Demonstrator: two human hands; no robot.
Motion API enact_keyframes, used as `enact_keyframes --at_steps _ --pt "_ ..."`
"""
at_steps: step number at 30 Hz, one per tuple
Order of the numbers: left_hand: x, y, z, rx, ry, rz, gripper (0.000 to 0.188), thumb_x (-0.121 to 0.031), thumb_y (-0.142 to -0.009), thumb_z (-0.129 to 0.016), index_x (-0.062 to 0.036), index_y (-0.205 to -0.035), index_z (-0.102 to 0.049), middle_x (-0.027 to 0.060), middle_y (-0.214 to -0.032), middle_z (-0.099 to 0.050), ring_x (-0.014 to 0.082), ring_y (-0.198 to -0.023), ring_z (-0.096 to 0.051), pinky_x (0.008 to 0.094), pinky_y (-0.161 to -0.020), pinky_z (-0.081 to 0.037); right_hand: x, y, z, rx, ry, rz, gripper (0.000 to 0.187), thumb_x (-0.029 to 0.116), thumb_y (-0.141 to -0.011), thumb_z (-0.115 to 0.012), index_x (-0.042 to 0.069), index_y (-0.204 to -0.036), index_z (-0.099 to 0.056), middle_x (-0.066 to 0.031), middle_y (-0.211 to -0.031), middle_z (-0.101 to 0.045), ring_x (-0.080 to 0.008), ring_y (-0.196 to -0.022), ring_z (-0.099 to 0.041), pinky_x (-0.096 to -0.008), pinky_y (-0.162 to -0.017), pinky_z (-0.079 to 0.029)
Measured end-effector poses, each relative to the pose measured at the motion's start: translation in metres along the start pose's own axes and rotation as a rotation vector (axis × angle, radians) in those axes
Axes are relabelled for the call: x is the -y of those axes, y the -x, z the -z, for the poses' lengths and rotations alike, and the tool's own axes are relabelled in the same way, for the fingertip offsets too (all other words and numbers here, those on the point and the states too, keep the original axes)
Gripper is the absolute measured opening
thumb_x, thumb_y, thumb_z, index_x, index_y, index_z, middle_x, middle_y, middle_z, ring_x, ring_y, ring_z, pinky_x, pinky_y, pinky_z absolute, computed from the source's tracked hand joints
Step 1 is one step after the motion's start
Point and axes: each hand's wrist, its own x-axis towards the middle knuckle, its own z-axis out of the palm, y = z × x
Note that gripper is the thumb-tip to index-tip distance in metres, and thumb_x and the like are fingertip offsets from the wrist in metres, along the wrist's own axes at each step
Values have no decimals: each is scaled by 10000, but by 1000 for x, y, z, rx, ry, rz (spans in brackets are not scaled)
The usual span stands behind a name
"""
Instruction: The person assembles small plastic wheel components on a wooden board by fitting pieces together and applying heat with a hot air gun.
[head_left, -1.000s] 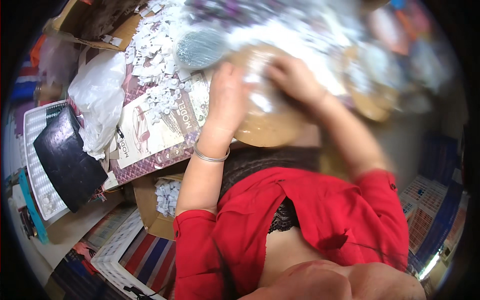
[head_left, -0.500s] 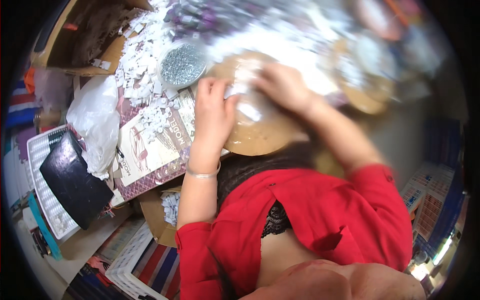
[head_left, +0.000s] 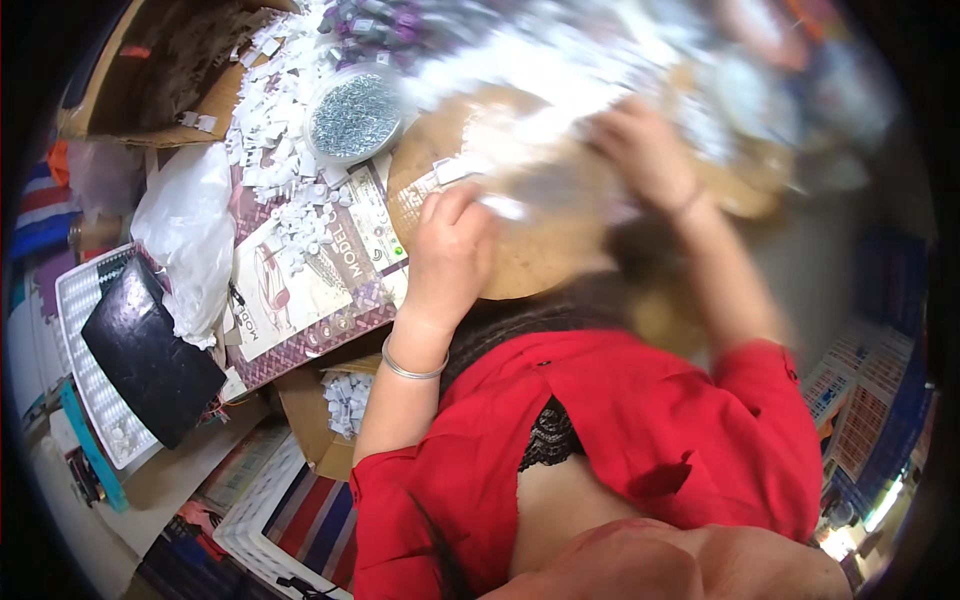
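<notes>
My left hand (head_left: pixel 452 245), with a silver bangle at the wrist, is over the left part of a round tan board (head_left: pixel 540 265). Its fingers are closed at a small white plastic piece (head_left: pixel 452 170), which sticks out beyond the fingertips. Further right and farther away, my right hand (head_left: pixel 648 155) is at the board's far right side, near a bright heap of white pieces (head_left: pixel 560 65). Motion smears its fingers, so what they hold cannot be made out. White pieces lie on the board between my hands, washed out by glare. A round clear tub (head_left: pixel 355 115) of small silvery metal parts stands left of the board.
Many white pieces (head_left: pixel 265 130) are heaped beside a cardboard box (head_left: pixel 100 115) at the far left. A clear plastic bag (head_left: pixel 185 235) lies near a white basket (head_left: pixel 75 300) with a black sheet (head_left: pixel 150 350). Below the table edge, another carton (head_left: pixel 310 420) holds white pieces.
My right hand has moved right and away from my left hand. My left hand has shifted slightly right and nearer to me, and the white piece at its fingertips now shows more clearly.
</notes>
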Motion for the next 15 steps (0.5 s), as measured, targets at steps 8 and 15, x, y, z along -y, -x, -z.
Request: enact_keyframes --at_steps 8,15 --pt "-1 4 -3 -53 -2 68 264 -72 -767 -765 -53 -1020 -689 112 -936 -622 300 -853 -597 390 -763 -487 45 1 -7 143 -343 -82 138 151 -889 -668 16 -912 -679 -116 -806 -674 -269 -713 -668 -334 -661 -531" --pt "1 4 -5 -39 -2 81 257 -71 -769 -766 -51 -1013 -692 106 -907 -604 291 -850 -600 385 -751 -490 64 -13 -19 654 -641 -548 246 215 -962 -590 -15 -899 -649 -81 -571 -626 -130 -449 -598 -285 -438 -493"
